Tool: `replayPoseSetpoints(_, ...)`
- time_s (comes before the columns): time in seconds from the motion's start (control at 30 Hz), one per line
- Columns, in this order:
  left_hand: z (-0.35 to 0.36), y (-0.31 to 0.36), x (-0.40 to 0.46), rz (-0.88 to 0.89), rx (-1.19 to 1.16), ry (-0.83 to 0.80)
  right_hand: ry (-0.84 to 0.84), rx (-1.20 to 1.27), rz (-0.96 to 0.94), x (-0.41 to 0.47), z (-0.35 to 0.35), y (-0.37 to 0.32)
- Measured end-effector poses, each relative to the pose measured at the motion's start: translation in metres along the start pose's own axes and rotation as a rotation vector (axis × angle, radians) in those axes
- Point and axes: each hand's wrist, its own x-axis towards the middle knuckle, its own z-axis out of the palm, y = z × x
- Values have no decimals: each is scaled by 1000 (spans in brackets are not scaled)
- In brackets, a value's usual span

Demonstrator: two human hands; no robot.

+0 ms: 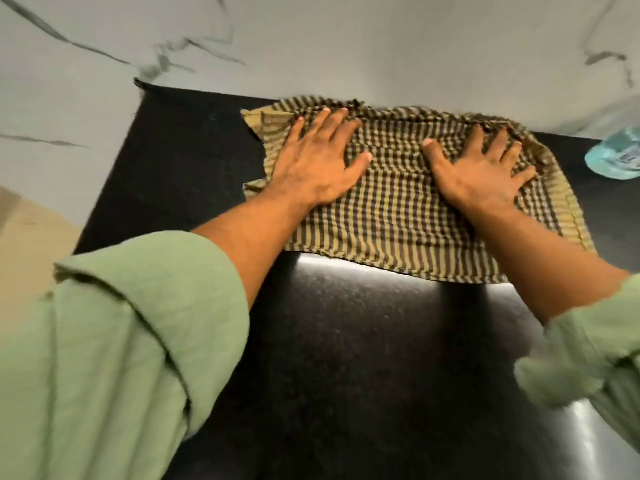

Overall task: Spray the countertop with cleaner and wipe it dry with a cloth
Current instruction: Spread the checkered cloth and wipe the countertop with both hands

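While both palms lie flat on it, one cloth (398, 209) is spread on the black countertop (363, 341), with its far edge bunched up against the marble-patterned wall (311, 46). It is a single checked cloth, in yellow-olive and dark stripes.

Two hands are visible. The left hand (318, 161) presses on the left part of the cloth, its fingers straight and spread apart, the thumb pointing toward the middle. The right hand (485, 171) presses on the right part, also with the fingers spread and straight; its fingertips reach the crumpled far edge of the cloth. Neither hand pinches or grips the fabric. The two hands are apart, with a strip of cloth between the thumbs.

Two light green sleeves (114, 341) are rolled back on the forearms.

One pale blue bottle (616, 157) is at the right edge of the view, on the countertop near the wall, just beside the cloth but not touching it. It carries a label with some dark print, but this is too blurred to read. I cannot tell any brand.
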Motion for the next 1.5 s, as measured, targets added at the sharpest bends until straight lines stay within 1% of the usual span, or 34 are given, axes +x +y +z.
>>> replayPoseSetpoints(0.13, -10, -45, -8, -42, 32, 10, 0, -41, -155, -20, 11, -39)
replayPoseSetpoints(0.27, -24, -117, -27, -168, 71, 34, 22, -81, -387, -44, 25, -109)
replayPoseSetpoints(0.4, -33, -162, -36, -224, 74, 83, 6, -133, -486, -58, 35, -158)
replayPoseSetpoints(0.5, -35, -185, -38, -302, 52, 117, -4, -161, -560, -62, 42, -179)
replayPoseSetpoints(0.63, -37, -199, -37, -344, 62, 112, 3, -173, -590, -66, 45, -199)
replayPoseSetpoints(0.73, -37, -199, -36, -338, 59, 100, -6, -171, -584, -66, 46, -201)
replayPoseSetpoints(0.83, -35, -200, -45, -320, 88, 37, -32, -144, -564, -67, 46, -201)
replayPoseSetpoints(0.97, -33, -190, -90, -295, 70, -18, -44, -138, -567, -92, 50, -192)
replayPoseSetpoints(1.07, -27, -170, -150, -288, 88, -27, -48, -117, -604, -141, 60, -171)
replayPoseSetpoints(1.2, -15, -123, -245, -263, 71, -31, 25, -80, -645, -235, 75, -113)
replayPoseSetpoints(1.33, 1, -87, -318, -177, 77, -66, -6, -119, -671, -301, 84, -55)
replayPoseSetpoints(1.4, 5, -83, -328, -169, 60, -59, -30, -130, -674, -307, 84, -49)
replayPoseSetpoints(1.5, 1, -92, -301, -222, 67, -30, -54, -109, -699, -285, 78, -70)
